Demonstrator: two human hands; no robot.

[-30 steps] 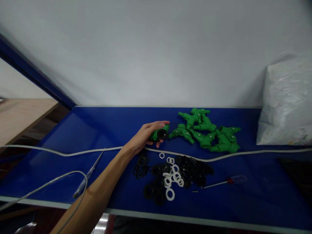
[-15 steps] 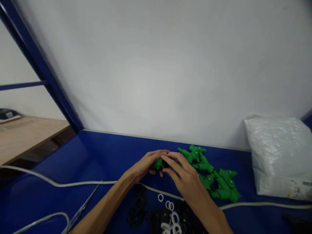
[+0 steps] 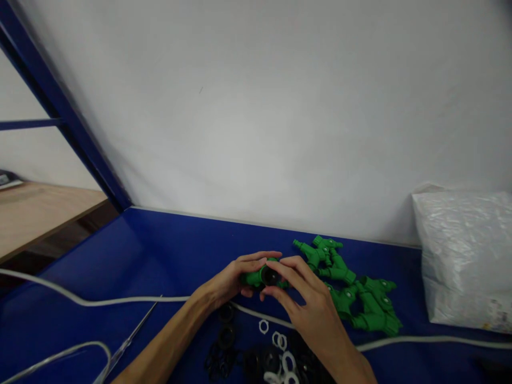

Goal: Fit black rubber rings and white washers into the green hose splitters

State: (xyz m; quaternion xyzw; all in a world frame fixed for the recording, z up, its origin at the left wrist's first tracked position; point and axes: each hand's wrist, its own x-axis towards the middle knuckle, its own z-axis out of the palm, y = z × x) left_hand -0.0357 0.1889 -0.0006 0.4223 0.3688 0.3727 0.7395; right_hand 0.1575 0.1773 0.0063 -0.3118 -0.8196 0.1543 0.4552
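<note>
A green plastic hose splitter [image 3: 251, 278] is held over the blue table, its round dark end turned toward me. Wrapped around its left side and back is my left hand [image 3: 232, 274]. The thumb and fingers of my right hand [image 3: 306, 288] close on the rim of the dark end, above and below the opening. Whether a separate black ring sits there I cannot tell. Several more green hose splitters [image 3: 374, 304] lie just beyond my right hand. Below my hands are black rings [image 3: 226, 337] and white rings [image 3: 288, 362], some in a pile with other black parts.
A white cable [image 3: 132, 301] runs across the blue table [image 3: 180, 240]. On the left lies a thin pointed metal tool [image 3: 140, 325] near a second loop of clear-looking cord [image 3: 80, 346]. A plastic-wrapped white package [image 3: 464, 256] stands at right against the wall.
The splitter's dark end has turned more toward me, so its opening shows more. My right fingers have spread a little around the rim. The view has shifted slightly.
</note>
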